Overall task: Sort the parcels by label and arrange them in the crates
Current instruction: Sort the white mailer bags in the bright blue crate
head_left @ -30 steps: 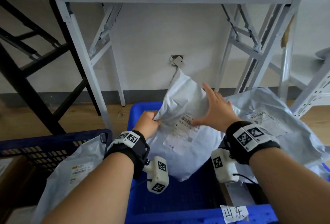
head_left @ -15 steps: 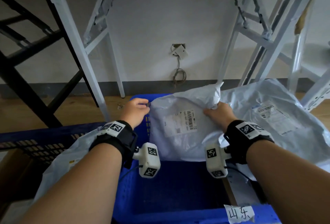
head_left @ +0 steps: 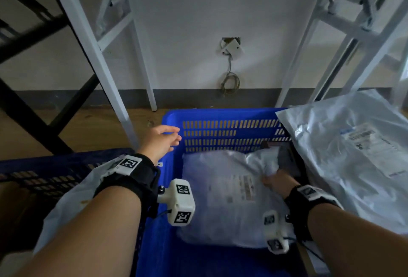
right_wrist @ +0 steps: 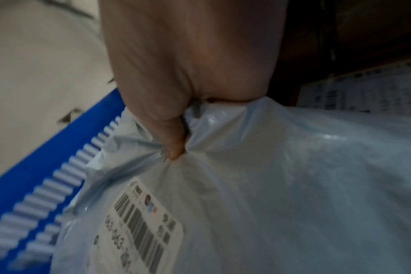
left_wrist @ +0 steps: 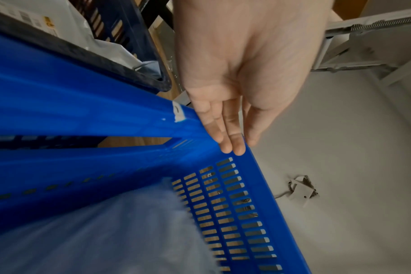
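A white plastic parcel (head_left: 225, 199) with a barcode label lies inside the bright blue crate (head_left: 220, 113). My right hand (head_left: 272, 180) grips a bunched fold at the parcel's far right corner; in the right wrist view the thumb (right_wrist: 174, 140) pinches the plastic of the parcel (right_wrist: 270, 185). My left hand (head_left: 161, 140) hovers over the crate's far left corner, holding nothing. The left wrist view shows its straight fingers (left_wrist: 230, 140) at the crate's rim (left_wrist: 253, 166).
A darker blue crate (head_left: 44, 166) at my left holds another white parcel (head_left: 66, 206). A large white parcel (head_left: 353, 155) lies to the right, overlapping the blue crate's edge. White table legs (head_left: 92, 40) and a black frame (head_left: 33, 109) stand behind.
The parcel came down from upright above the crate to lying flat inside it. My left hand let go of it and moved to the crate's far left corner. The right hand followed it down.
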The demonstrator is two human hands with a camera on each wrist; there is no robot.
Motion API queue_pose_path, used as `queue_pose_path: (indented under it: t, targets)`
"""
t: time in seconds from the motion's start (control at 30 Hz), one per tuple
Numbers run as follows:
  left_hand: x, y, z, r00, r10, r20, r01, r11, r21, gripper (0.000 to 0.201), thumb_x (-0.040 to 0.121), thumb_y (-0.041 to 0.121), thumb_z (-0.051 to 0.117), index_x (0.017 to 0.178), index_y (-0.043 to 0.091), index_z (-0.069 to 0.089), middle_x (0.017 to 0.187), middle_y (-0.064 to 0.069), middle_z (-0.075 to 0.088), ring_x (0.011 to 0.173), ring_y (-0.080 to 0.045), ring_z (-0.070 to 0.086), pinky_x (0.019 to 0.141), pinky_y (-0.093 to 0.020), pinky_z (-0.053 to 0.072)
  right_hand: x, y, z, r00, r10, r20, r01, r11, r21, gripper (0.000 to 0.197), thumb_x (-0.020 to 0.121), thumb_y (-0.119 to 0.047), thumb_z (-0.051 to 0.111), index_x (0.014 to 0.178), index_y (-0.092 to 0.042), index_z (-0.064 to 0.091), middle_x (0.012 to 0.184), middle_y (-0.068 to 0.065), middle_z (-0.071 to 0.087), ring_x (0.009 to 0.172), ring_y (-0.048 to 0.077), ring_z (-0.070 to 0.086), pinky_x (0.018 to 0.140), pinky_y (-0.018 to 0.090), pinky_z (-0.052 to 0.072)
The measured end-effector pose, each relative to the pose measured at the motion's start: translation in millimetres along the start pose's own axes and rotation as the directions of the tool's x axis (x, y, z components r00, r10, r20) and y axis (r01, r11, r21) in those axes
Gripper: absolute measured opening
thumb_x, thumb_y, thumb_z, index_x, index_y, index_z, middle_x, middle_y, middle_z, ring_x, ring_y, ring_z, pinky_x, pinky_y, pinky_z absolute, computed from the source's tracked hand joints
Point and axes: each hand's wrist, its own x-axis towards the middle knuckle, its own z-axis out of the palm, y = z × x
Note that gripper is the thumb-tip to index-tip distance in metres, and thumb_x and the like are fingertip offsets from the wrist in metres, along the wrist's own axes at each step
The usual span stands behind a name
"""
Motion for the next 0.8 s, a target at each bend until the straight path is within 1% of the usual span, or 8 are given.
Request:
queue_pose_path:
  t: [0.07, 0.13, 0.17, 0.23, 0.47, 0.63, 0.73, 0.8]
  targets:
    - [5, -2, 1, 1.000, -0.001, -0.009, 0.001, 1.000, -0.021, 0.015, 0.098, 0.009, 0.051, 0.101, 0.015, 0.065, 0.085, -0.004, 0.068, 0.077, -0.013, 0.063, 0.065, -0.021, 0.047, 1, 3, 12, 0.920, -0.390, -0.027, 0.359, 0.870, -0.337, 0.033, 0.068, 0.005, 0.045, 0.059, -0.013, 0.070, 0.048, 0.009, 0.059, 0.041, 0.016, 0.059, 0.031, 0.019, 0.035]
    - [9, -3, 1, 1.000, 0.000, -0.012, 0.000, 0.999, -0.039, 0.015, 0.098, 0.009, 0.050, 0.097, 0.015, 0.064, 0.084, -0.004, 0.068, 0.075, -0.013, 0.064, 0.066, -0.022, 0.050, 8, 5, 32, 0.994, -0.069, 0.090, 0.065, 0.997, 0.045, 0.027, 0.085, 0.004, 0.045, 0.080, -0.014, 0.064, 0.067, 0.009, 0.061, 0.063, 0.017, 0.061, 0.050, 0.019, 0.042]
    - [11, -3, 1, 1.000, -0.002, -0.011, 0.001, 0.999, -0.051, 0.016, 0.099, 0.009, 0.049, 0.097, 0.014, 0.064, 0.084, -0.004, 0.068, 0.074, -0.013, 0.064, 0.066, -0.022, 0.051, 20, 14, 38, 0.998, -0.061, -0.035, 0.061, 0.998, 0.004, 0.011, 0.092, -0.005, 0.053, 0.087, -0.012, 0.060, 0.075, 0.008, 0.058, 0.073, 0.019, 0.057, 0.062, 0.023, 0.042]
    - [12, -4, -1, 1.000, -0.008, -0.007, 0.008, 0.997, -0.072, 0.016, 0.099, 0.008, 0.048, 0.096, 0.013, 0.063, 0.083, -0.005, 0.067, 0.072, -0.013, 0.064, 0.064, -0.021, 0.053, 33, 15, 43, 0.995, 0.101, 0.011, -0.100, 0.993, -0.058, 0.013, 0.090, -0.017, 0.065, 0.088, -0.005, 0.060, 0.082, 0.012, 0.062, 0.078, 0.024, 0.057, 0.073, 0.032, 0.043]
    - [15, -8, -10, 1.000, -0.027, 0.011, 0.027, 0.995, -0.096, 0.018, 0.100, 0.008, 0.048, 0.095, 0.013, 0.064, 0.084, -0.007, 0.068, 0.064, -0.010, 0.068, 0.054, -0.016, 0.054, 65, 15, 46, 0.989, 0.145, 0.022, -0.141, 0.981, -0.131, 0.065, 0.085, -0.027, 0.072, 0.138, -0.001, 0.045, 0.132, 0.016, 0.054, 0.114, 0.034, 0.055, 0.092, 0.043, 0.047]
    - [16, -6, -12, 0.998, -0.065, -0.004, 0.064, 0.990, -0.126, 0.015, 0.099, 0.009, 0.050, 0.105, 0.009, 0.064, 0.086, -0.008, 0.069, 0.065, -0.010, 0.069, 0.053, -0.016, 0.054, 69, 11, 52, 0.952, -0.212, -0.221, 0.055, 0.828, -0.558, 0.050, 0.087, -0.020, 0.065, 0.133, -0.011, 0.048, 0.139, 0.014, 0.046, 0.124, 0.032, 0.047, 0.103, 0.038, 0.040]
    - [16, -4, -13, 0.996, -0.084, -0.023, 0.080, 0.985, -0.152, 0.015, 0.098, 0.010, 0.051, 0.106, 0.009, 0.064, 0.086, -0.008, 0.070, 0.065, -0.010, 0.069, 0.053, -0.016, 0.054, 65, 23, 66, 0.993, -0.044, 0.109, 0.112, 0.646, -0.755, 0.024, 0.087, -0.027, 0.064, 0.109, -0.016, 0.064, 0.121, 0.009, 0.062, 0.107, 0.028, 0.060, 0.091, 0.034, 0.050]
    - [16, -2, -11, 0.995, -0.093, -0.036, 0.087, 0.984, -0.153, 0.013, 0.098, 0.008, 0.051, 0.104, 0.008, 0.063, 0.083, -0.009, 0.069, 0.060, -0.009, 0.069, 0.052, -0.015, 0.053, 61, 45, 77, 0.910, 0.262, 0.322, 0.123, 0.571, -0.812, 0.049, 0.087, -0.038, 0.066, 0.130, -0.016, 0.057, 0.141, 0.008, 0.050, 0.125, 0.027, 0.051, 0.102, 0.034, 0.044]
